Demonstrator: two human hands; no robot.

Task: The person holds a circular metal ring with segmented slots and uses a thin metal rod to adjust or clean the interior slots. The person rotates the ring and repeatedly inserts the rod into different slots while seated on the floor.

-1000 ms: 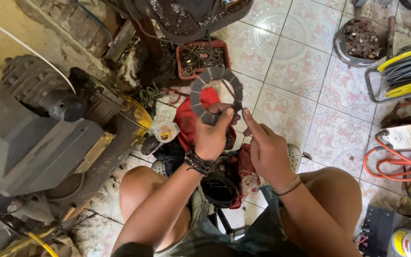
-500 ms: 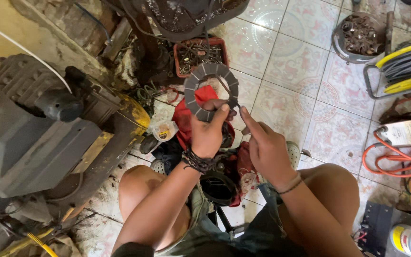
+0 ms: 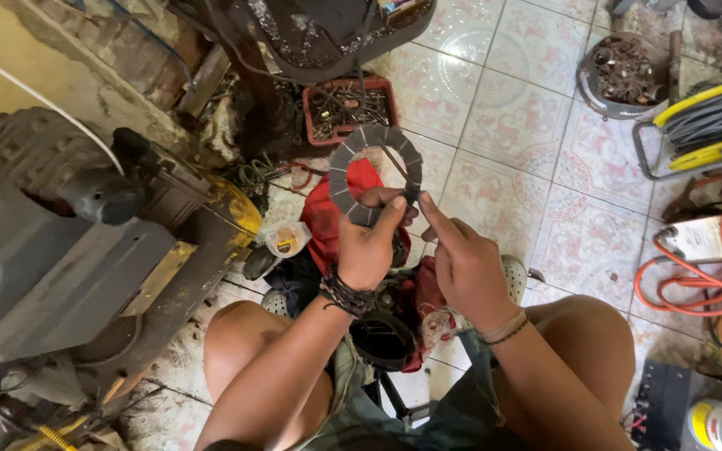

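Ring (image 3: 375,174) pinched in left hand (image 3: 367,249) grip, held up over red rag (image 3: 327,221); right hand (image 3: 465,269) grip loose, forefinger touching rim.

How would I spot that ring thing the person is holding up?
Start at the red tray of rusty screws on the tiled floor. Just below it, the left hand holds up a flat grey metal ring with segmented pads. Nothing else nearby is a thin open disc.

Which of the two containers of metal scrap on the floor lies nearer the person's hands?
The red rectangular tray, just beyond the grey ring in the left hand; the round grey bucket sits far right.
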